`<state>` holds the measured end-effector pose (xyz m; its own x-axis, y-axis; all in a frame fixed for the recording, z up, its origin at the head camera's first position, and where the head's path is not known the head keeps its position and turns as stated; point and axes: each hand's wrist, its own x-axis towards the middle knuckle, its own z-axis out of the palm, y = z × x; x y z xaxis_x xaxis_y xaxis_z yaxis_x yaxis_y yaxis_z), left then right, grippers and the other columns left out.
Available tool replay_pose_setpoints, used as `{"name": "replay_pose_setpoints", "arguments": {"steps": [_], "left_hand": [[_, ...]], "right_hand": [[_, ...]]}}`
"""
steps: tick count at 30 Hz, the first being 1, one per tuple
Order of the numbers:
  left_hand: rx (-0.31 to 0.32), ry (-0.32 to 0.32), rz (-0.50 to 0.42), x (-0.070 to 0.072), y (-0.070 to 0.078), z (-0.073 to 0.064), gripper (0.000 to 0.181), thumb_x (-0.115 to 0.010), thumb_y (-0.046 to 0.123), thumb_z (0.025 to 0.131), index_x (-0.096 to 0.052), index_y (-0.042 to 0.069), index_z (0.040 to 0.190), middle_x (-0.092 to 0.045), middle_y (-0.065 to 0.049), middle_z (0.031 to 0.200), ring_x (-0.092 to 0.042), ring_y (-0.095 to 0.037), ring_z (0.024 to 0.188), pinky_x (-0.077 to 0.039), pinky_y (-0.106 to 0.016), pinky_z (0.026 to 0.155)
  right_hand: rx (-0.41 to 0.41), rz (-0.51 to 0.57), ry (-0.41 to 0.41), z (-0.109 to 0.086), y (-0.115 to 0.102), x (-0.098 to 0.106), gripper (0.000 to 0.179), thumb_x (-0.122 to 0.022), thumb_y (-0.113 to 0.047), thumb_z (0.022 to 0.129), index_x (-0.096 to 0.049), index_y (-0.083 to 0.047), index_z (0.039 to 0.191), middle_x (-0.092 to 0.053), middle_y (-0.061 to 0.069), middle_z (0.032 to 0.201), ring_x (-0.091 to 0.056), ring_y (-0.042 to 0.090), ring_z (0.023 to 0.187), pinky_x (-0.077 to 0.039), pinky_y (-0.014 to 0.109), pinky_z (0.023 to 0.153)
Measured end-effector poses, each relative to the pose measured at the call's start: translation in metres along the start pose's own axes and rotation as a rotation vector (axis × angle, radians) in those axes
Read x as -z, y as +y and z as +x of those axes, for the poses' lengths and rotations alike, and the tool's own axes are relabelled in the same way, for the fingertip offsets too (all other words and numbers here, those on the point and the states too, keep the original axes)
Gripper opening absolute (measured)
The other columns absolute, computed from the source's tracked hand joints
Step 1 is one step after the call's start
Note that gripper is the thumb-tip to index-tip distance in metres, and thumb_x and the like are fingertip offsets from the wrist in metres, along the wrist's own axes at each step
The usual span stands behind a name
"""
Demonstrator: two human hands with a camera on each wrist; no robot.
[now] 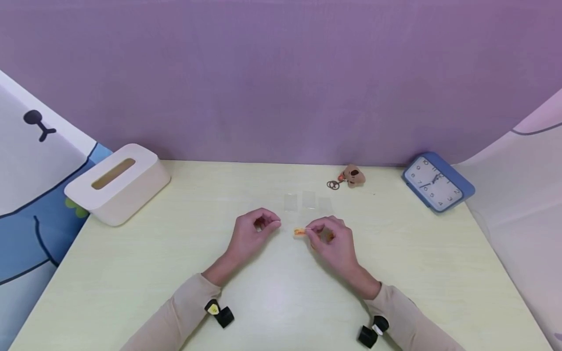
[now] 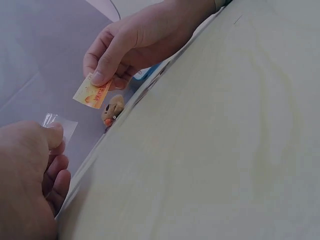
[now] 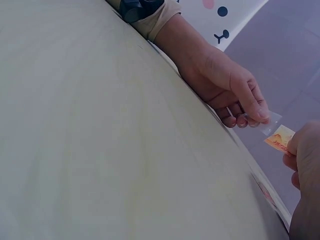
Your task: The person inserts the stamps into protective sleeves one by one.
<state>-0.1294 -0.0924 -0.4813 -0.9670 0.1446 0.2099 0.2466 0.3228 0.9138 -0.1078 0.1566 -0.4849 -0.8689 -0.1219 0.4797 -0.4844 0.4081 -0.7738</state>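
My left hand pinches a small clear plastic sleeve between thumb and forefinger, its free end sticking out past the fingertips. Across a short gap, my right hand pinches a little orange and yellow printed card by one end. In the right wrist view the card points toward the sleeve, close to its edge. Both hands are raised a little over the middle of the table. Beyond them on the tabletop lie several flat clear sleeves.
A white tissue box stands at the back left of the pale table. At the back right are a brown koala keychain and a blue square clock. A purple backdrop rises behind the table.
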Motion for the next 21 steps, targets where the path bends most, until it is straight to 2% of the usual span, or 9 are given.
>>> {"name": "replay_pose_setpoints", "arguments": {"steps": [8, 14, 21], "left_hand": [[0.005, -0.019, -0.039, -0.0011, 0.0023, -0.0012, 0.004, -0.085, 0.008, 0.099, -0.083, 0.006, 0.102, -0.080, -0.003, 0.093, -0.065, -0.016, 0.080, -0.054, -0.023, 0.073], [-0.004, -0.058, -0.050, -0.0033, 0.0042, -0.0035, 0.005, -0.085, 0.009, 0.099, -0.084, 0.005, 0.102, -0.080, -0.003, 0.091, -0.064, -0.015, 0.078, -0.053, -0.023, 0.071], [-0.014, -0.079, -0.048, -0.0050, 0.0056, -0.0055, 0.005, -0.085, 0.008, 0.098, -0.084, 0.006, 0.101, -0.080, -0.002, 0.091, -0.064, -0.015, 0.078, -0.054, -0.023, 0.071]], "right_hand": [[0.042, 0.011, 0.036, 0.0006, -0.0026, -0.0003, 0.020, -0.091, 0.004, 0.086, -0.082, -0.012, 0.093, -0.079, 0.001, 0.087, -0.066, 0.024, 0.082, -0.044, 0.037, 0.075], [0.090, 0.017, 0.079, 0.0008, -0.0004, -0.0010, 0.023, -0.093, 0.006, 0.083, -0.083, -0.013, 0.091, -0.078, -0.001, 0.083, -0.067, 0.023, 0.079, -0.044, 0.037, 0.076], [0.095, 0.027, 0.115, 0.0004, -0.0008, -0.0011, 0.022, -0.092, 0.008, 0.083, -0.083, -0.010, 0.090, -0.079, 0.001, 0.083, -0.066, 0.023, 0.080, -0.043, 0.029, 0.085]]}}
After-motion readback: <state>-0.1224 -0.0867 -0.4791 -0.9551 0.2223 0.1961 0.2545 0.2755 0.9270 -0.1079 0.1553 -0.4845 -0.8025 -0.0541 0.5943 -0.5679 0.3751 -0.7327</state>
